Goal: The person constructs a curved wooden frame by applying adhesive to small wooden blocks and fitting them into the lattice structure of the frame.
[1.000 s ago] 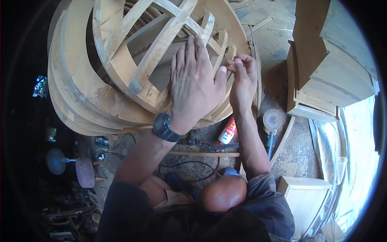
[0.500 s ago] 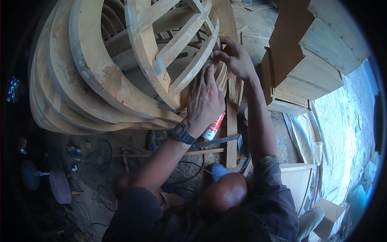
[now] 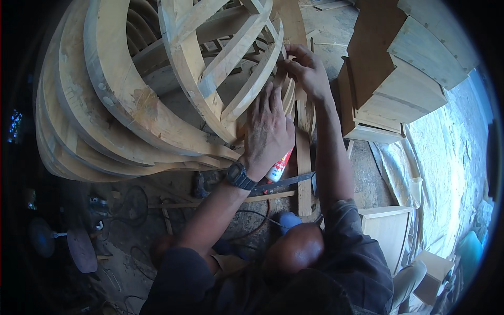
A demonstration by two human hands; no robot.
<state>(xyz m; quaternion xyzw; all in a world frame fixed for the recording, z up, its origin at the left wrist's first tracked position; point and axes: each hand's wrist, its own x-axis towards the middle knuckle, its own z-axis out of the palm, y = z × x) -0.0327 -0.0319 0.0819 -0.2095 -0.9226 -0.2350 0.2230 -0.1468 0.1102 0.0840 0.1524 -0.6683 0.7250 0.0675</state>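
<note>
My left hand (image 3: 266,131) lies flat against the outer side of a large curved wooden frame (image 3: 181,71), its fingers stretched out together and pointing away from me. Just beyond those fingertips, my right hand (image 3: 308,73) pinches the edge of a thin brown strip (image 3: 282,72) between thumb and fingers. The strip rests along the frame's right side; its lower part is hidden behind my left hand. Below my left palm a white and red glue bottle (image 3: 280,167) shows in part, nozzle toward me.
A metal try square (image 3: 291,182) and a long wooden board (image 3: 304,157) lie under my forearms. Brown wooden cabinet pieces (image 3: 399,94) stand at the right, beside silvery sheeting (image 3: 446,157). Cables cross the floor near my knees. A round disc tool (image 3: 81,251) sits at the lower left.
The view has shifted slightly. My right hand has moved a little along the strip, and its fingers now show more clearly at the strip's edge. My left hand stays flat in place.
</note>
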